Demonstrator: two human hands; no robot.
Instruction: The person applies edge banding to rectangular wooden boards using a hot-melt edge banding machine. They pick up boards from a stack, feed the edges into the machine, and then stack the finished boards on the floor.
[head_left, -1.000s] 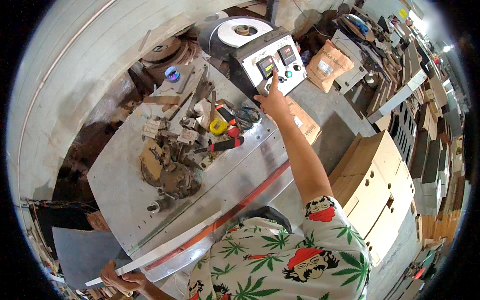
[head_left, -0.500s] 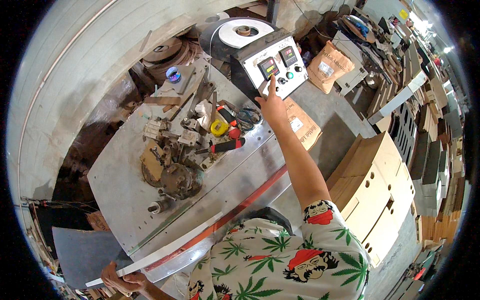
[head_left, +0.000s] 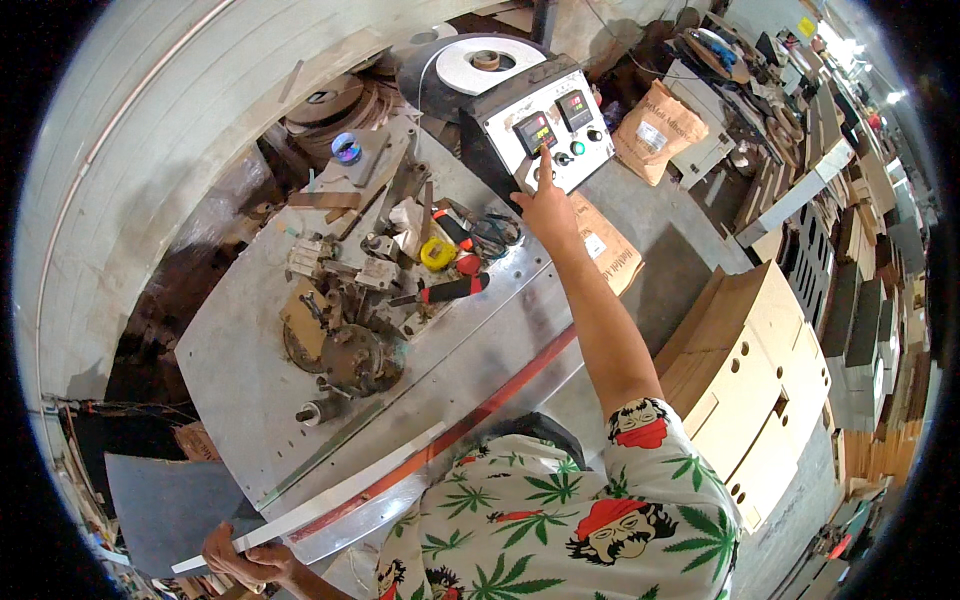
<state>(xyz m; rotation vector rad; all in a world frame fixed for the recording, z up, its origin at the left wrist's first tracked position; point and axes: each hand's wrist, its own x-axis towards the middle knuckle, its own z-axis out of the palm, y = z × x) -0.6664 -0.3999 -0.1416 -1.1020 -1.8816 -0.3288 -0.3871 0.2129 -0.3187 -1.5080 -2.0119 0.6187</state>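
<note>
Right hand (head_left: 548, 212) at the control box (head_left: 590, 165), far side, right of centre. Index finger extended, tip at the near edge of the lit display (head_left: 533, 131); others look folded under, how tightly I can't tell. Contact or just above: can't tell. Holds nothing.

Left hand (head_left: 248, 565), near left: fingers closed on the white strip (head_left: 340, 480), which runs along the near edge of the desk (head_left: 230, 330).

To do it well: one fingertip only, light and square, wrist raised so the palm doesn't block the readout. Mind the green button (head_left: 578, 149) and black knob (head_left: 594, 136) just right of the tip; a sideways slip could hit them. Left grip should stay steady, strip level, no tug while reaching. Arm best held right of the black-and-red tool (head_left: 455, 289).
</note>
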